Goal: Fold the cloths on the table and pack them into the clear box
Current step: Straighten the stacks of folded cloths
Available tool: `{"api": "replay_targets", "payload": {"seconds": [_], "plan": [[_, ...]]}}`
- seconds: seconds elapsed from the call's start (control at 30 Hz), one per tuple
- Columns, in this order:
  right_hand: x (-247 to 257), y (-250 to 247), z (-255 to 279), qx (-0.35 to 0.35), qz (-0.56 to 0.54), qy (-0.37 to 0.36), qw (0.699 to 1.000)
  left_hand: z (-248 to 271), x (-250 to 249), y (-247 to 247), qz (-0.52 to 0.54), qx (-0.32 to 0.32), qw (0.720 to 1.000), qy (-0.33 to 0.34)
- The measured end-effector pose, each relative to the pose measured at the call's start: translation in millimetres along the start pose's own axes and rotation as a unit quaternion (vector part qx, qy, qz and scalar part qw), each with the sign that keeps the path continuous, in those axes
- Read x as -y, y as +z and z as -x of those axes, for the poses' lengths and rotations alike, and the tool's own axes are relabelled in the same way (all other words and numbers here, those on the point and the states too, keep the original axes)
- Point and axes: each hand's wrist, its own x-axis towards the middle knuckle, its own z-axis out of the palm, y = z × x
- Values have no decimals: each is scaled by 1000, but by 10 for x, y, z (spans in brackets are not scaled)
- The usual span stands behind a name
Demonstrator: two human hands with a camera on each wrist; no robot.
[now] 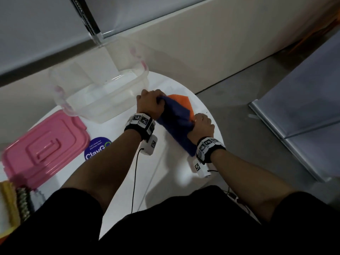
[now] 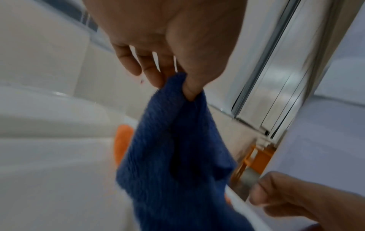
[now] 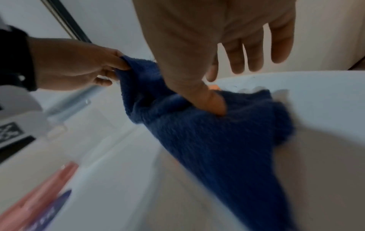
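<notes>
A dark blue cloth [image 1: 176, 124] hangs stretched between my two hands above the white round table [image 1: 165, 181]. My left hand [image 1: 151, 103] pinches its far corner between thumb and fingers [image 2: 156, 78]. My right hand [image 1: 202, 124] grips the near edge, with the thumb [image 3: 211, 100] pressed onto the blue cloth [image 3: 217, 140] and the other fingers straight. An orange cloth [image 1: 182, 100] lies flat on the table beneath the blue cloth [image 2: 177, 156]. The clear box [image 1: 103, 96] stands open and empty just left of my left hand.
A pink lid [image 1: 44, 148] lies at the table's left, beside a round blue sticker [image 1: 97, 150]. Yellow and striped items [image 1: 12, 205] sit at the near left edge. The table edge [image 1: 217, 129] curves close past my right hand. A white wall ledge runs behind the box.
</notes>
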Motion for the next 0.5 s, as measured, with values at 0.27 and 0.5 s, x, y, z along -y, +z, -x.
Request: {"api": "replay_targets", "payload": {"seconds": [0.27, 0.5], "plan": [[1098, -758, -42, -6, -382, -134, 914, 369, 22, -993, 246, -9, 969, 27], [1806, -955, 366, -62, -391, -237, 887, 991, 475, -1791, 328, 82, 940, -36]]}}
